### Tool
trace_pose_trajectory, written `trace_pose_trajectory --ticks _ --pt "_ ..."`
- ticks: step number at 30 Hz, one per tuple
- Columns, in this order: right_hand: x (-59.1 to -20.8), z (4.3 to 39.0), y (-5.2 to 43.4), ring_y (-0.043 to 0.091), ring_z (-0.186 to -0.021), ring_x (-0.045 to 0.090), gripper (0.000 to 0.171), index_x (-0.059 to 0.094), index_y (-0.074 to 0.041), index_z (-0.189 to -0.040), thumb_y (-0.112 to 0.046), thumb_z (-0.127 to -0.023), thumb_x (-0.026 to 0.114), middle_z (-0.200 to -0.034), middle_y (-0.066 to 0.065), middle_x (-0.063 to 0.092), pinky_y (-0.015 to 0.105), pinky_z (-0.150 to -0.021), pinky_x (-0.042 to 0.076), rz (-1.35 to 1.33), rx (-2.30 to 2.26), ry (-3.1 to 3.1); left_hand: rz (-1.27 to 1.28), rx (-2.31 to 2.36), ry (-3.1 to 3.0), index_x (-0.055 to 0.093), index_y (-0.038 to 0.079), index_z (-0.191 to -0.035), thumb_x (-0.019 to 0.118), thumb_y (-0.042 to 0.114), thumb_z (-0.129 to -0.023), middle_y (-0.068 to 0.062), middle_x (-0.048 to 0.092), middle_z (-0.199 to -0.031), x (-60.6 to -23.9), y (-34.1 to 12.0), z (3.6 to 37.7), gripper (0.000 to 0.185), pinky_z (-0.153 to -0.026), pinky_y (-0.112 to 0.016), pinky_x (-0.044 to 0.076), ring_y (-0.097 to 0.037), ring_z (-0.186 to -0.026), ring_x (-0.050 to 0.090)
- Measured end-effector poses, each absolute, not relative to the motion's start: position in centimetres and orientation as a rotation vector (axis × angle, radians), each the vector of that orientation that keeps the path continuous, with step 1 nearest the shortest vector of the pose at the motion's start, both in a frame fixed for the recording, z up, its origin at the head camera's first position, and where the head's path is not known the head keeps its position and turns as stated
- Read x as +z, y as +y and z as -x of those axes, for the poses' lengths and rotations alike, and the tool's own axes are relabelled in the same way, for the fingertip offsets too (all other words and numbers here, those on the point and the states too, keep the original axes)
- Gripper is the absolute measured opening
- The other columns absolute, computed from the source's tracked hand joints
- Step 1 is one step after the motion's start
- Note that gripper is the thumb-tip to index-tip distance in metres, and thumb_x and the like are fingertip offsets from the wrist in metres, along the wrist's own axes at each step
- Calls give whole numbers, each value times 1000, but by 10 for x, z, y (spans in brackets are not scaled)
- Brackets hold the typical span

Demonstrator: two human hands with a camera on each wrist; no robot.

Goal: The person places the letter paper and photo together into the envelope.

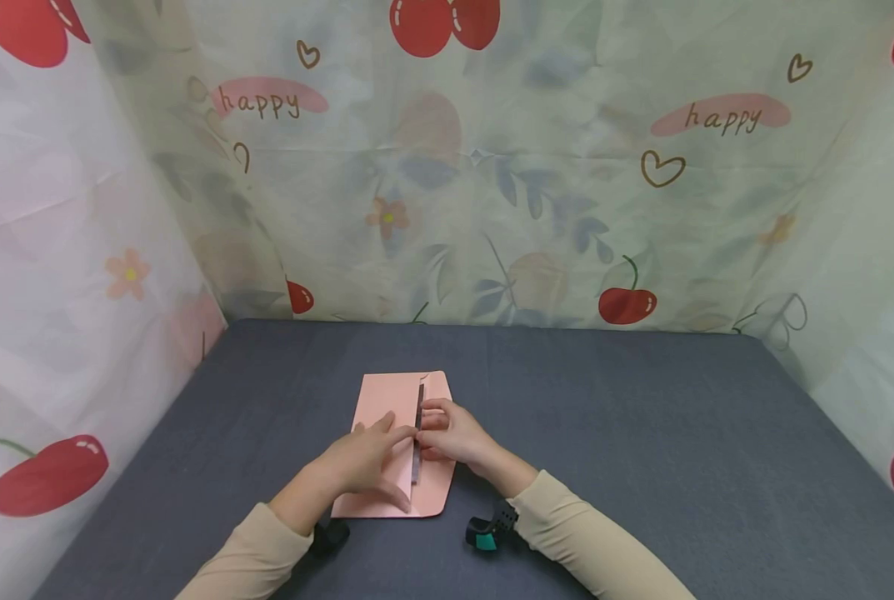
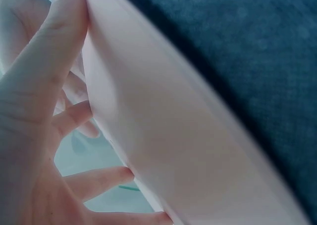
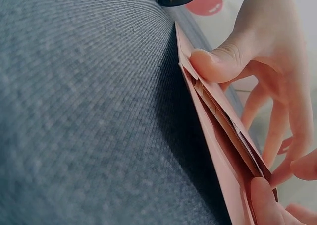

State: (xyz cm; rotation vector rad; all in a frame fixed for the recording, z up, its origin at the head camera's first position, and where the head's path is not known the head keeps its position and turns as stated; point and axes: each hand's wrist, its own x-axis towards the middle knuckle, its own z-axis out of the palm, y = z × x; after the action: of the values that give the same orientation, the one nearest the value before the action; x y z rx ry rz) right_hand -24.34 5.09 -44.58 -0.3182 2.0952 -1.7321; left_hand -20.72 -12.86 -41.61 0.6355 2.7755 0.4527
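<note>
A pink envelope [image 1: 387, 396] lies on the table with its flap [image 1: 435, 487] unfolded to the right. In its mouth sits a thin, flat stack like cards or paper [image 3: 218, 111], which shows as a dark strip along the opening in the head view. My left hand [image 1: 367, 458] rests over the envelope's front, fingers spread, the thumb pressing near the mouth's close end. With curled fingers my right hand [image 1: 450, 433] pinches the stack's edge at the middle of the mouth, close against the left index fingertip. Most of the stack is hidden inside.
A dark grey cloth covers the table [image 1: 604, 433]. Black bands [image 1: 491, 527] with camera units sit at both wrists, near the envelope's close edge. Printed curtains [image 1: 476, 167] hang behind the table and on both sides.
</note>
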Motion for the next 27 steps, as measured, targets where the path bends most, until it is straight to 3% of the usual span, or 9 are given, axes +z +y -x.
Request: trace_pose_trajectory --ticks 10,27 --pt "-445 242 51 17 -86 65 55 36 -1 -136 -5 -86 59 -121 24 57 35 -73 58 328 -1743 2056 -661 471 2784 46 21 -133 82 56 -54 -28 33 -146 -416 -129 207 93 -103 -63 32 -45 -126 45" --pt "-440 237 63 23 -89 68 49 38 3 -133 -9 -89 57 -120 26 57 35 -73 57 342 -1708 2085 -669 434 2791 48 20 -132 81 58 -55 -27 35 -145 -415 -129 208 91 -105 -59 33 -44 -123 48"
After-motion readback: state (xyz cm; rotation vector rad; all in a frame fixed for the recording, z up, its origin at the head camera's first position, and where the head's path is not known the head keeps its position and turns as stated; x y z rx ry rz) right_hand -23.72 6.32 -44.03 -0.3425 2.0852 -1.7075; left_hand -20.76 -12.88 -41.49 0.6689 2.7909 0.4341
